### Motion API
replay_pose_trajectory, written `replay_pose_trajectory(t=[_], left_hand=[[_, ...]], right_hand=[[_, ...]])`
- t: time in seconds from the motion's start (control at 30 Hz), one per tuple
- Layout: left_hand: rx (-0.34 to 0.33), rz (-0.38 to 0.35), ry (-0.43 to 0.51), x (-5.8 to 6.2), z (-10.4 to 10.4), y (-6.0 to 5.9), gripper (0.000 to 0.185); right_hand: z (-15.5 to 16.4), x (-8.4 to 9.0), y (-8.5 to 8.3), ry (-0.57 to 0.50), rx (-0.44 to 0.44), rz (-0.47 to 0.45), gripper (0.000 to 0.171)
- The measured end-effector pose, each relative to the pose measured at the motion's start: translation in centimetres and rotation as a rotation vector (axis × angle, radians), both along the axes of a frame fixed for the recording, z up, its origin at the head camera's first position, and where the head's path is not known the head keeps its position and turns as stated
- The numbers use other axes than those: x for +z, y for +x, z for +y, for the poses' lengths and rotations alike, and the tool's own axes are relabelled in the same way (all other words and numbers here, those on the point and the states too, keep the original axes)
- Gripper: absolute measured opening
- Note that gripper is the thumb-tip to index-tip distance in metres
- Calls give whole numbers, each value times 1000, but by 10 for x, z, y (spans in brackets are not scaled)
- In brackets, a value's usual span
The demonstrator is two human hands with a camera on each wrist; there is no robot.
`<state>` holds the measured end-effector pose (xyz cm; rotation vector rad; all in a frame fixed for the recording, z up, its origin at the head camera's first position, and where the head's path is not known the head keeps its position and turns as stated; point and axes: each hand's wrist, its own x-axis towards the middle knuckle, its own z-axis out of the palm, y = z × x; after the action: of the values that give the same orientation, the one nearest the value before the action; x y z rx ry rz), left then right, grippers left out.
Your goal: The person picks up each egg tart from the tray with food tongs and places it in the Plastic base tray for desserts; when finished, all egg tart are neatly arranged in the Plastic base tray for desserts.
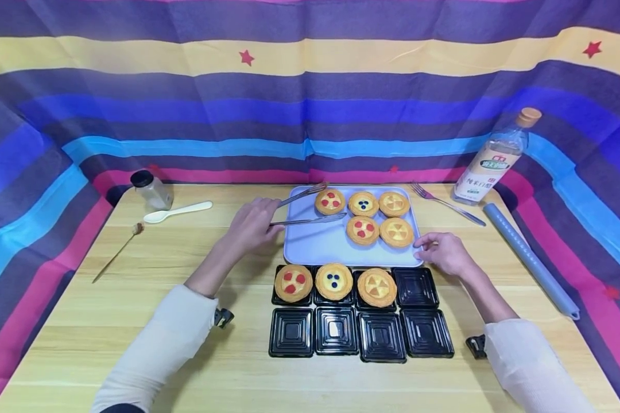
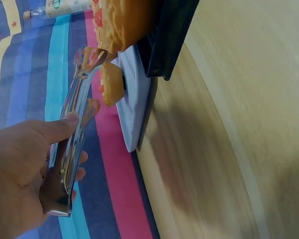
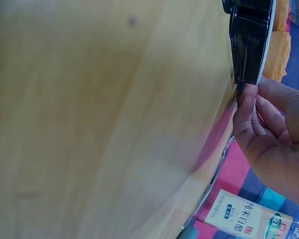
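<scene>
My left hand holds metal tongs with spread arms over the left part of a pale tray. One tong tip is near a red-topped tart; it is unclear whether they touch. With thumb and fingers, my right hand pinches the tray's right edge, as the right wrist view also shows. Several other tarts stand on the tray's right half, among them a blueberry-topped tart. Before the tray, three black square holders carry a red-topped tart, a blueberry tart and a wedge-topped tart.
Several black square holders bear nothing. To the left are a dark-lidded jar, a pale spoon and a thin stick. A fork, a labelled bottle and a grey rod lie or stand right.
</scene>
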<state>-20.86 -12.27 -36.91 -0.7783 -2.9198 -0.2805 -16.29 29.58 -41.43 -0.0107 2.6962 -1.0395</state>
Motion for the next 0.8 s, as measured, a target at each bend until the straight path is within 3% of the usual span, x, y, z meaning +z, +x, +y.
replay_pose_trajectory(t=[0.57,0.8], left_hand=[[43,-44,-82,3,5,-6,55],[34,-6,-87,3,5,-3,51]], right_hand=[[0,0,-1,6,4,4,28],[-1,0,-1,2,-1,-4,28]])
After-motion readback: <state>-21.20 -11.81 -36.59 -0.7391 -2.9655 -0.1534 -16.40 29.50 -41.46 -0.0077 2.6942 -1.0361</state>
